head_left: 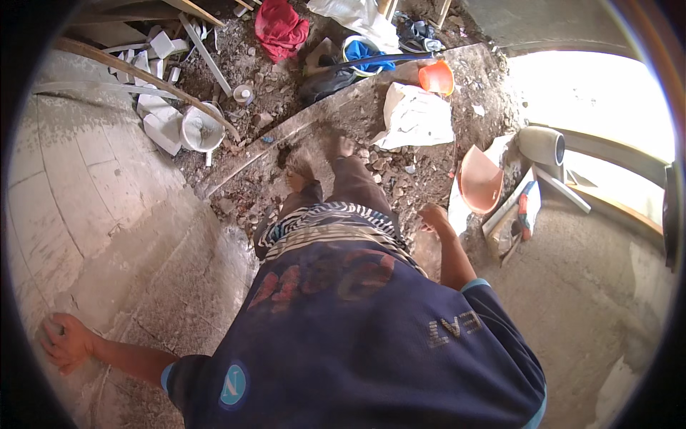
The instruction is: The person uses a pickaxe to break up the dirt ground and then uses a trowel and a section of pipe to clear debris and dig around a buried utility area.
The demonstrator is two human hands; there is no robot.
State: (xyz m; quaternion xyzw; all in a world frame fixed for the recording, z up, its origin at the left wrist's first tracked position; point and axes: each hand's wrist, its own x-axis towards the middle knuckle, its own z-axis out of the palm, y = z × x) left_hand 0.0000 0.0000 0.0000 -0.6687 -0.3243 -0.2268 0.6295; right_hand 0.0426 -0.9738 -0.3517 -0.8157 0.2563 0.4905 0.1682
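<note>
My left hand (66, 344) rests against the pale, dusty tiled surface (93, 186) at the far left, its fingers bent and apart, with no object seen in it. My right hand (433, 217) hangs beside my hip with loosely bent fingers and nothing visible in it. Closest to it on the right is a curved, orange-pink shell-like piece (481, 180), which it does not appear to touch. My bare feet stand on rubble-strewn ground (386, 175) between the two hands.
A white bucket (201, 130) and broken white pieces (161, 121) lie at the far left near a long wooden strip (136, 71). Further off are a red cloth (281, 30), a white sack (416, 116) and an orange container (436, 77). A grey-white cylinder (541, 146) sits at the right.
</note>
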